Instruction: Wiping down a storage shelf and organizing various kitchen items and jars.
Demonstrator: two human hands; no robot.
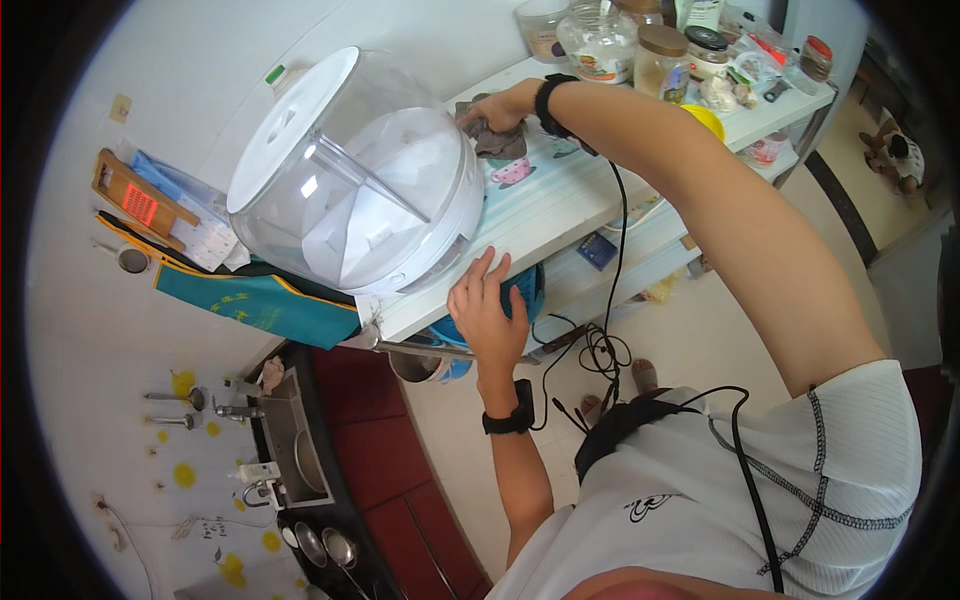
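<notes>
My right hand [504,109] holds a crumpled grey-brown cloth [501,141] down on the white shelf top [540,202], its fingers pointing towards the container. Just beside the cloth stands a large round clear plastic container [375,180] with a white lid, white wedge-shaped compartments inside and a white base. The container looks tilted in this view. My left hand [486,300] is at the shelf's front edge, near the container's base, with its fingers apart and nothing held. Both wrists wear black bands, and a black cable hangs from the right one.
Several jars [660,64] and bags crowd the shelf's far end, near a yellow bowl [703,124]. Below are a lower shelf [592,277], a blue basket [532,289] and coiled black cables [604,352]. A sink [300,442] is at the lower left. Another person [896,154] is far off.
</notes>
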